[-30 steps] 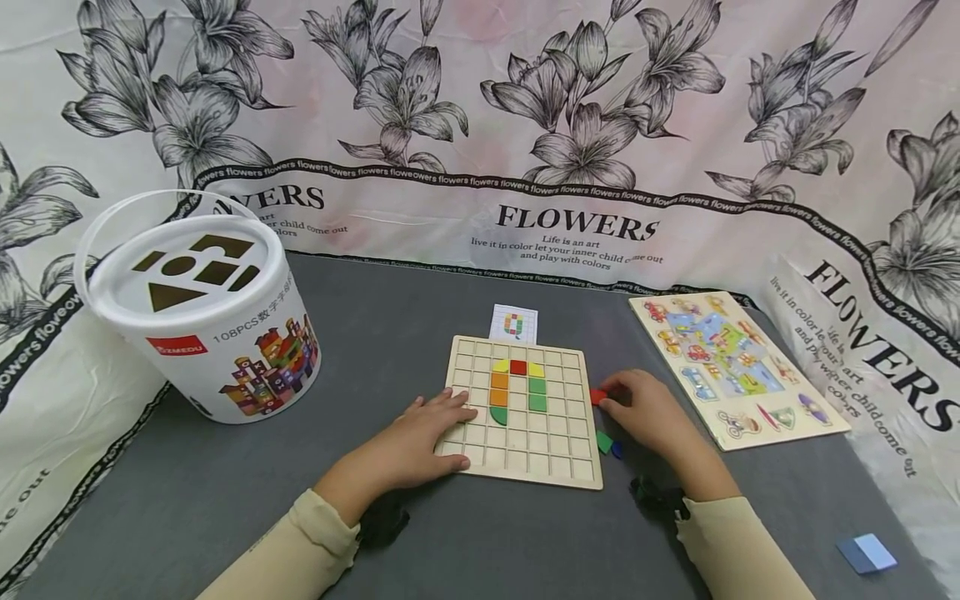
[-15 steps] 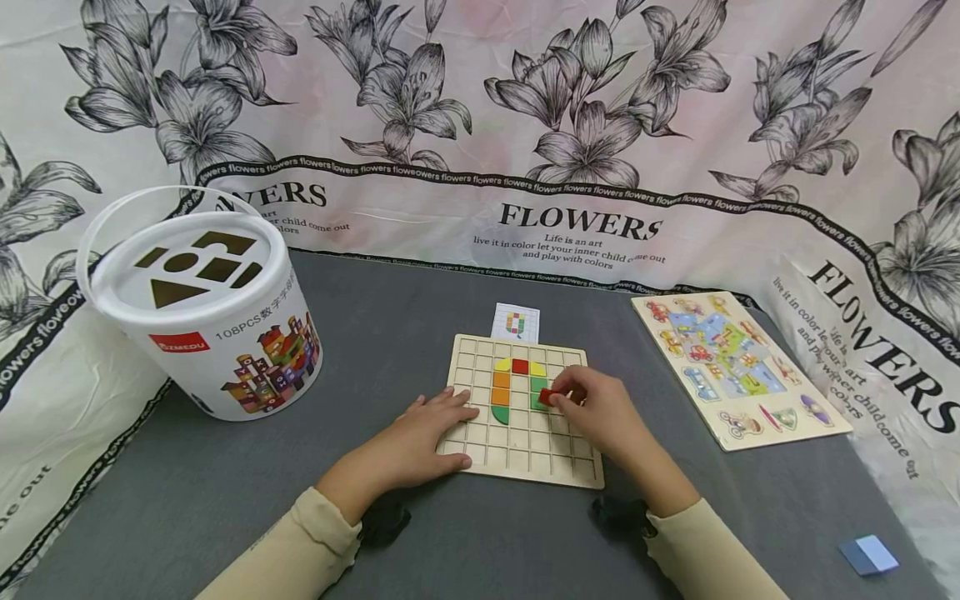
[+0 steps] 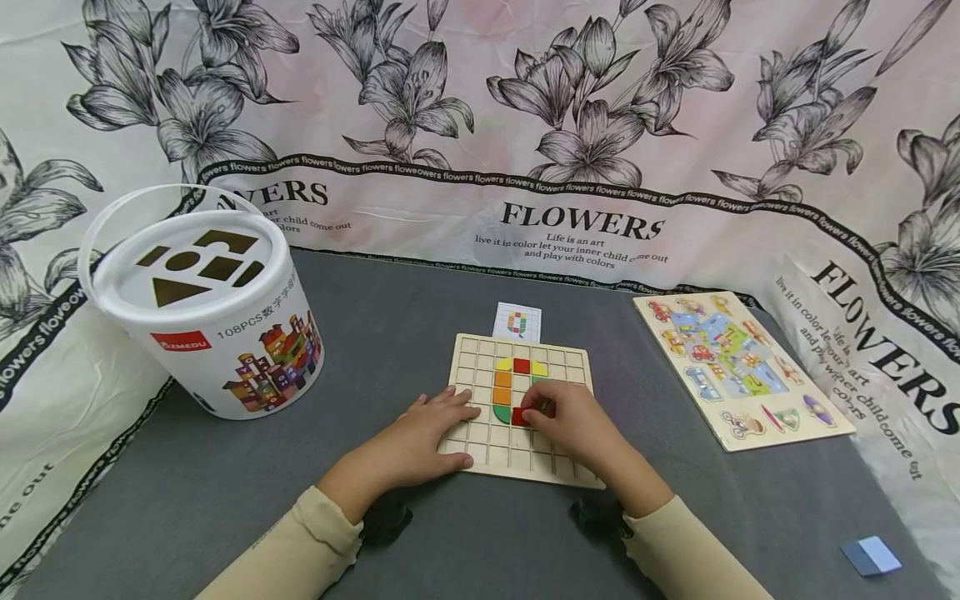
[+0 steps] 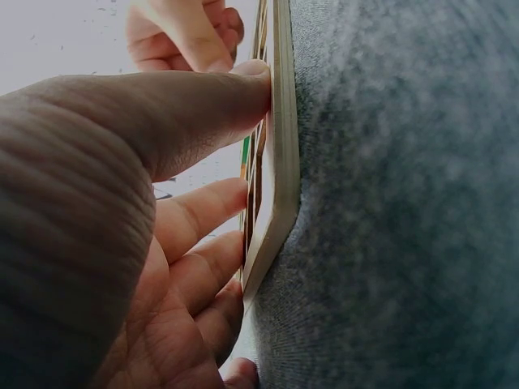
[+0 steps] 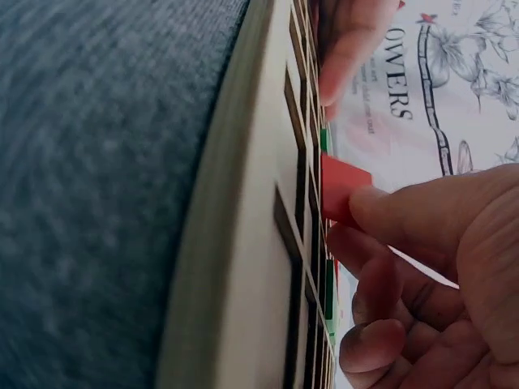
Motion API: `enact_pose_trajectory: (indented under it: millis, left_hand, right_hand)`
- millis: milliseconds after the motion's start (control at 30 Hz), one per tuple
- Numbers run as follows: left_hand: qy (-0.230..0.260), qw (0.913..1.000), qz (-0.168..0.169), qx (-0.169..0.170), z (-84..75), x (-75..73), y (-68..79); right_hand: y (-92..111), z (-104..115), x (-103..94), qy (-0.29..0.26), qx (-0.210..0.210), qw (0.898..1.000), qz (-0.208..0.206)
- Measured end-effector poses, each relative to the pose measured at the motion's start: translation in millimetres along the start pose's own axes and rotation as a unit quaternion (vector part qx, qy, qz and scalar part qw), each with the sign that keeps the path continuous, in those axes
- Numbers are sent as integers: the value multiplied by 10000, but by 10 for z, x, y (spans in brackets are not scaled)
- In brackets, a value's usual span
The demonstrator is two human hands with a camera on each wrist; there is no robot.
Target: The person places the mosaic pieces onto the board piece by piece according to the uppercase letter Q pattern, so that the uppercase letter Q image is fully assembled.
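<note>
A wooden grid board (image 3: 480,458) lies on the grey table. My left hand (image 3: 416,437) rests on its left edge, fingers spread over the grid and thumb at the near side. Between thumb and fingers, my right hand (image 3: 573,425) pinches a red square tile (image 5: 345,190). That tile is tilted against the grid, right beside a green quarter-round tile (image 3: 501,414). Two orange tiles (image 3: 502,387) stand in a column above the green one. Another red tile (image 3: 521,366) sits at the top between two yellow corner tiles. The right hand partly covers the green tiles on the right.
Behind the board lies a small pattern card (image 3: 517,321). A white lidded bucket (image 3: 217,325) stands at the left. To the right are a picture puzzle board (image 3: 738,367) and a blue block (image 3: 870,556). A flower-printed cloth (image 3: 420,217) hangs behind.
My right hand has picked up the red tile from beside the board's right edge and carried it left to the grid, next to the green quarter-round. The left hand has stayed put.
</note>
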State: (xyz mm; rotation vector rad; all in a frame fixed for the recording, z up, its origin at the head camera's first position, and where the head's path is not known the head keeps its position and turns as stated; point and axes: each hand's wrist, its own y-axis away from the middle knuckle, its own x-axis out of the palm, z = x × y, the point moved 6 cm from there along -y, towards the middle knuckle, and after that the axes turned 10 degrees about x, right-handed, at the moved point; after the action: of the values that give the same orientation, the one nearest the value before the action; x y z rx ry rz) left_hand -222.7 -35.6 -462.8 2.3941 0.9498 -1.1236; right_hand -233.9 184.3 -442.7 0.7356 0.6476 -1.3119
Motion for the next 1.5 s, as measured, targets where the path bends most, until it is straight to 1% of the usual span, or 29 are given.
enact_pose_trajectory:
  millis: [233,467,567,633,767,833,900,967,1100,1167,1267,1367,1500]
  left_hand:
    - [-60,10000,49,-40,3,18,-4]
    - [-27,10000,19,-37,-14,4,1]
    - [-18,10000,34,-44,-14,5,-1]
    - [-15,10000,68,-53,-8,14,-3]
    - [23,9999,108,-71,-7,24,-11]
    - [30,9999,90,-48,-16,16,-14]
    - [7,10000,74,-44,-22,8,-12]
    - [1,10000,54,-38,-27,0,-6]
    - [4,10000,29,-52,-35,-12,7]
    - [5,10000,37,-72,-34,-14,9]
    - [22,10000,24,-79,-33,-14,14]
    - [3,9999,38,-104,-26,-7,12]
    - [-16,10000,33,-91,-21,4,4]
  right_hand:
    - [-14,-1,31,234,103,9993,-266]
    - [-4,36,63,406,102,9988,-240]
    - [7,22,17,434,37,9986,-291]
    - [24,-10,-64,431,-52,9984,-359]
    - [81,-165,-337,412,-147,9974,-568]
    - [128,-288,-472,410,-85,9975,-573]
    - [185,-428,-578,394,39,9981,-466]
    - [254,-567,-642,421,160,9987,-251]
    - [385,-796,-675,587,339,9975,203]
    - [430,-863,-663,633,387,9967,322]
    - [457,-906,-638,709,519,9957,310]
    - [464,-900,-614,807,710,9940,190]
    - [470,-870,-602,894,793,9928,43]
